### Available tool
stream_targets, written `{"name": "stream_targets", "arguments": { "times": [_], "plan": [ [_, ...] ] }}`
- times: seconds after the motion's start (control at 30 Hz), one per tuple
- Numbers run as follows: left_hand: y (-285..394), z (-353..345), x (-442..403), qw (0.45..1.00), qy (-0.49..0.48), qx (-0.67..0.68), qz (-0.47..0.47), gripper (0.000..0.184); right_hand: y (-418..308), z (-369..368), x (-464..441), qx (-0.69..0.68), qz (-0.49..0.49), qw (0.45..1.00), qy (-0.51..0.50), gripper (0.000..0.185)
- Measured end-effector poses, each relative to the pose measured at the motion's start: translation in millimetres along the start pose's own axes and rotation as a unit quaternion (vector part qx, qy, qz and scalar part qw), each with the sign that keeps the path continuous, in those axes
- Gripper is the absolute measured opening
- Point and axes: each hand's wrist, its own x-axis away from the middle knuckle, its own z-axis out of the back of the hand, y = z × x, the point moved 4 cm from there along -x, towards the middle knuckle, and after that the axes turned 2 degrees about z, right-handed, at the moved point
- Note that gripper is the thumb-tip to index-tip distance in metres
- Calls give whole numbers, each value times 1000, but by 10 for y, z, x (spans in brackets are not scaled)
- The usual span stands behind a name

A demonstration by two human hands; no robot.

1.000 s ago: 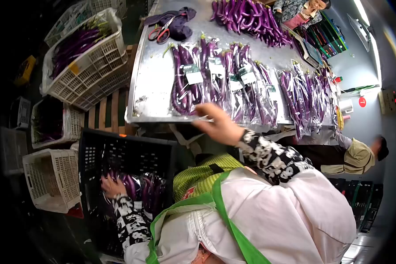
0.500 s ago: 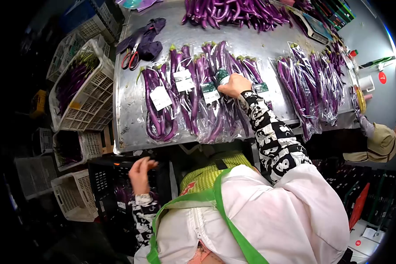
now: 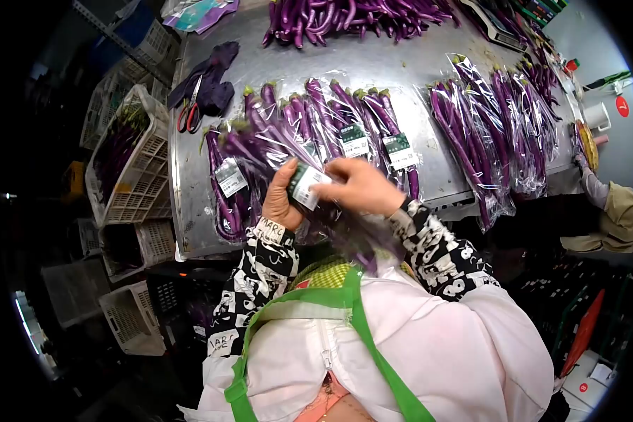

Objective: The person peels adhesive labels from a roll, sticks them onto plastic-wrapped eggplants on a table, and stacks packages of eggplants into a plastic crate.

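Note:
A clear plastic bag of long purple eggplants hangs at a slant over the table's near edge, blurred by motion. My left hand grips its left side, with the thumb beside the white and green label. My right hand is closed on the same bag from the other side, its fingertips at the label. Behind it, more bagged eggplants lie in a row on the metal table, several with similar labels. The held bag partly covers that row.
Red-handled scissors and a dark cloth lie at the table's left. Loose eggplants are piled at the back, near a scale. More bags sit to the right. Crates stand left; another person's sleeve shows right.
The right hand has lifted a bag of eggplants from the row and drawn it toward my body. My left hand has risen from below the table edge and taken hold of it too.

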Motion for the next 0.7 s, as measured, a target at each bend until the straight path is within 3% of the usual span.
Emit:
{"name": "stream_targets", "arguments": {
  "times": [0.03, 0.07, 0.13, 0.17, 0.2, 0.23, 0.3, 0.37, 0.43, 0.5, 0.57, 0.63, 0.7],
  "plan": [
    [7, -14, -11, 999, 18, 17, -24, 25, 120, 180, -25, -56, -84, 995, 27, 69],
    [18, -118, 60, 999, 4, 29, -14, 24, 222, 442, -21, -69, -54, 989, 121, 72],
    [46, 97, 7, 1000, 14, 26, -5, 35, 667, 898, -59, 130, -81, 936, 317, 72],
    [26, 141, -1, 1000, 14, 23, 0, 40, 1006, 1043, -78, 205, -129, 922, 304, 74],
    [23, 193, -15, 999, 20, -7, -25, 52, 1380, 1094, -108, 116, -189, 954, 203, 70],
    [13, 103, 3, 999, 20, -6, -26, 52, 1400, 1087, -73, 41, -315, 946, 70, 59],
    [11, -212, 56, 996, -58, -45, -47, 58, 1765, 803, -102, -243, -188, 944, 119, 47],
    [48, -260, 15, 998, -62, 2, -31, 65, 1876, 802, -328, -253, -230, 935, 93, 36],
    [1, -402, 92, 991, -134, 19, -3, 67, 1884, 918, -270, -261, -211, 925, 178, 24],
    [28, -394, 93, 993, -79, -88, -10, 67, 1448, 1222, -129, -194, -149, 947, 209, 25],
    [-37, -481, 130, 991, -111, -60, 45, 65, 1052, 1462, -53, 5, -120, 969, 215, 30],
    [-83, -648, 145, 986, -144, -57, 67, 71, 661, 1550, -23, 3, -80, 979, 187, 32],
    [-175, -708, 156, 982, -159, -58, 84, 96, 257, 1450, 15, 16, -39, 986, 159, 30]
  ]
}}
